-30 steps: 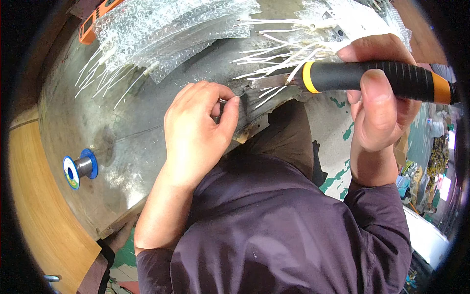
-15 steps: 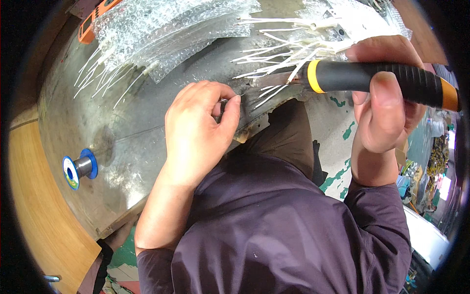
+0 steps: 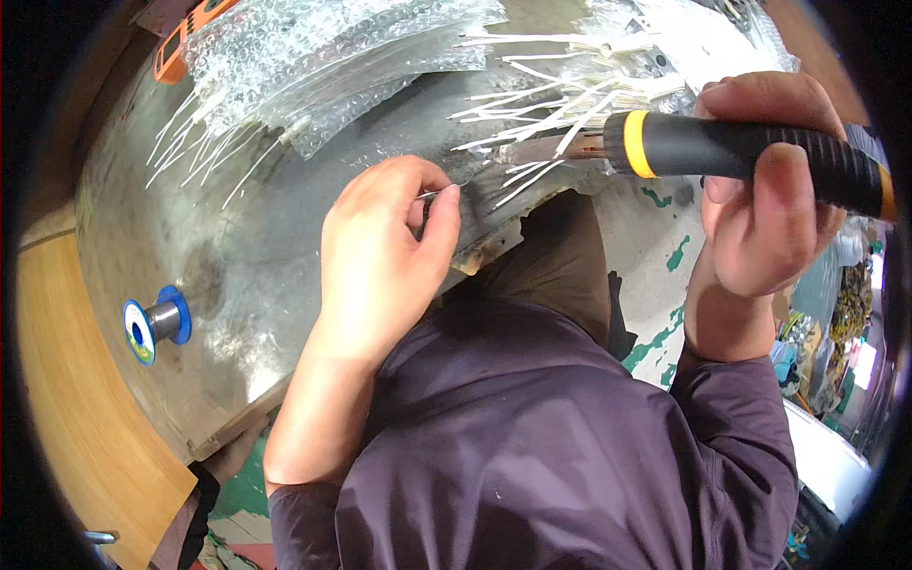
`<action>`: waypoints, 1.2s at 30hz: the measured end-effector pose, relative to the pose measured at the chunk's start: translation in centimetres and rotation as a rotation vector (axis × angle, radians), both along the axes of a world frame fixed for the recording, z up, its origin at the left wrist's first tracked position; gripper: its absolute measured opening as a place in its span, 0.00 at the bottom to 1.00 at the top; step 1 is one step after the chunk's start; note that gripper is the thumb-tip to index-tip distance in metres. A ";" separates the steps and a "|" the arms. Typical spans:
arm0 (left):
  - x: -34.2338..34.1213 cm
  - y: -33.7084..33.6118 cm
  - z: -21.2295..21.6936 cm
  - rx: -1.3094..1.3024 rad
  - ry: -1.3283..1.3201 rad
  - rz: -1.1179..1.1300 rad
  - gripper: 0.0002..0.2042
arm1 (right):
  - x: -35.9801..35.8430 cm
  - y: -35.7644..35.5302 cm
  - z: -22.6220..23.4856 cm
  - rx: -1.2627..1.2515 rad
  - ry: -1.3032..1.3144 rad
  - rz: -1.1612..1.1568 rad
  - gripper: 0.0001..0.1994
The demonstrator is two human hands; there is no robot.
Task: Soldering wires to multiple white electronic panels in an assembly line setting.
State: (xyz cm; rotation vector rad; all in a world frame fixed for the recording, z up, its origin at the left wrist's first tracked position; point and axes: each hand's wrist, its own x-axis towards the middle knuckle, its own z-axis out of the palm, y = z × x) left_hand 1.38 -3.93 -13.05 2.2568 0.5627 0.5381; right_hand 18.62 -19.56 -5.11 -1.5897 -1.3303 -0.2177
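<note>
My right hand is wrapped round the black handle of a soldering iron with a yellow ring. Its metal shaft points left, among the white wires, and the tip ends close to my left fingertips. A pinch of thumb and forefinger in my left hand holds a thin silvery strand that looks like solder wire. That strand sticks out toward the iron's tip; whether they touch, I cannot tell. The other fingers of the left hand are curled and partly hidden.
The grey worktop carries a blue spool of grey wire at left. Bubble wrap with more white-wired pieces lies at the back, beside an orange device. A wooden board borders the left side.
My right hand and the soldering iron have drawn a little to the right. The left hand has shifted very slightly left, its pinch unchanged.
</note>
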 end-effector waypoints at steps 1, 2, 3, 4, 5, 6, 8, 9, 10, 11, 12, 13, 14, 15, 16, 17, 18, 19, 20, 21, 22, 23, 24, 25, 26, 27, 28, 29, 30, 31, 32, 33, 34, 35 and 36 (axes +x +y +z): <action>0.0 -0.1 0.1 -0.045 0.007 0.009 0.04 | 1.0 -0.6 -0.2 0.020 0.052 0.053 0.20; -0.1 -0.2 0.3 -0.045 0.006 0.009 0.04 | 1.8 -1.2 -0.3 0.040 0.106 0.111 0.20; -0.1 -0.3 0.3 -0.063 -0.006 0.007 0.04 | 2.4 -1.7 0.5 -0.043 0.028 0.122 0.21; -0.2 -0.4 0.4 -0.081 -0.017 0.005 0.04 | 2.4 -1.8 0.4 -0.042 0.029 0.122 0.21; -0.2 -0.5 0.5 -0.080 -0.016 0.005 0.04 | 2.4 -1.9 0.2 0.009 0.098 0.137 0.21; -0.3 -0.6 0.6 -0.068 -0.032 0.001 0.04 | 2.4 -2.0 0.0 0.060 0.167 0.152 0.21; -0.2 -0.9 0.7 -0.056 -0.049 -0.005 0.04 | 2.1 -2.3 -0.2 0.088 0.206 0.154 0.22; -0.2 -1.0 0.8 -0.068 -0.072 -0.007 0.04 | 2.1 -2.3 -0.2 0.103 0.215 0.137 0.22; -0.1 -1.1 0.8 -0.080 -0.093 -0.008 0.04 | 2.2 -2.4 -0.2 0.118 0.226 0.122 0.21; -0.1 -1.1 0.8 -0.079 -0.092 -0.008 0.04 | 2.3 -2.3 -0.2 0.119 0.227 0.122 0.21; -0.1 -1.1 0.8 -0.061 -0.100 -0.008 0.05 | 2.4 -2.2 -0.2 0.093 0.172 0.123 0.21; 0.0 -1.1 0.7 -0.044 -0.109 -0.010 0.05 | 2.5 -2.2 -0.1 0.064 0.115 0.121 0.22; 0.0 -1.2 0.7 -0.045 -0.110 -0.011 0.05 | 2.6 -2.3 0.1 0.064 0.115 0.120 0.22; -0.1 -1.3 0.8 -0.045 -0.132 -0.021 0.05 | 2.9 -2.6 0.3 0.032 0.145 0.190 0.22; -0.2 -1.3 0.9 -0.046 -0.153 -0.030 0.05 | 3.0 -2.7 0.6 0.000 0.177 0.261 0.22; -0.2 -1.4 0.9 -0.047 -0.153 -0.032 0.05 | 3.1 -2.7 0.8 -0.001 0.177 0.259 0.22; -0.1 -1.4 1.0 -0.030 -0.161 -0.034 0.05 | 3.2 -2.6 1.0 -0.025 0.181 0.323 0.22; -0.2 -1.4 1.0 -0.012 -0.169 -0.034 0.05 | 3.3 -2.4 1.1 -0.047 0.184 0.389 0.22; -0.1 -1.3 1.0 -0.011 -0.169 -0.034 0.05 | 3.2 -2.3 1.1 -0.046 0.184 0.390 0.22; -0.1 -1.3 0.9 -0.027 -0.168 -0.020 0.05 | 3.2 -2.2 1.1 -0.038 0.185 0.395 0.22; 0.0 -1.3 0.8 -0.044 -0.165 -0.006 0.05 | 3.0 -2.0 1.1 -0.031 0.188 0.400 0.22; 0.0 -1.3 0.6 -0.045 -0.164 -0.006 0.05 | 2.8 -1.7 0.9 -0.032 0.189 0.399 0.22; 0.1 -1.2 0.4 -0.052 -0.175 -0.006 0.05 | 2.4 -1.5 0.5 0.042 0.159 0.278 0.22; 0.1 -1.1 0.3 -0.060 -0.187 -0.006 0.05 | 2.2 -1.3 0.3 0.114 0.128 0.157 0.22; 0.1 -1.1 0.2 -0.060 -0.187 -0.006 0.05 | 2.3 -1.4 0.4 0.114 0.129 0.157 0.22; 0.1 -1.1 0.2 -0.055 -0.179 -0.007 0.05 | 2.5 -1.5 0.4 0.071 0.151 0.232 0.22; 0.1 -1.1 0.2 -0.049 -0.172 -0.008 0.05 | 2.6 -1.7 0.5 0.029 0.174 0.306 0.21; 0.1 -1.1 0.2 -0.049 -0.172 -0.007 0.05 | 2.7 -1.8 0.5 0.029 0.174 0.307 0.21; 0.1 -1.1 0.2 -0.053 -0.171 -0.008 0.05 | 2.7 -1.9 0.6 -0.001 0.202 0.342 0.21; 0.2 -1.1 0.2 -0.058 -0.171 -0.011 0.05 | 2.7 -2.0 0.6 -0.030 0.230 0.375 0.21; 0.2 -1.1 0.2 -0.058 -0.171 -0.011 0.05 | 2.6 -1.9 0.5 -0.030 0.230 0.374 0.21; 0.2 -1.1 0.2 -0.057 -0.170 -0.012 0.05 | 2.6 -1.9 0.4 0.006 0.210 0.343 0.21; 0.3 -1.2 0.3 -0.055 -0.169 -0.012 0.05 | 2.5 -1.8 0.3 0.043 0.189 0.311 0.21; 0.3 -1.2 0.2 -0.055 -0.169 -0.012 0.05 | 2.6 -1.8 0.4 0.043 0.189 0.311 0.21; 0.3 -1.2 0.2 -0.064 -0.169 -0.014 0.05 | 2.8 -1.8 0.4 0.024 0.186 0.345 0.21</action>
